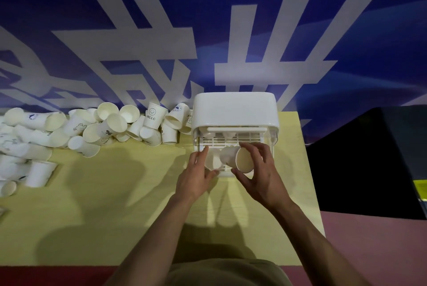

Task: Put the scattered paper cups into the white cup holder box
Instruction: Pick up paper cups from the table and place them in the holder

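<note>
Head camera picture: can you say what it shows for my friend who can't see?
Two hands put paper cups into a white box: the right hand holds a tilted cup, the left hand another cup. A pile of cups lies left.

Worn on the head, wide-angle, looking forward and steeply down from close above onto a yellow table, both forearms reaching up from the bottom edge, blue banner wall bowed across the top, no second view to share with.
</note>
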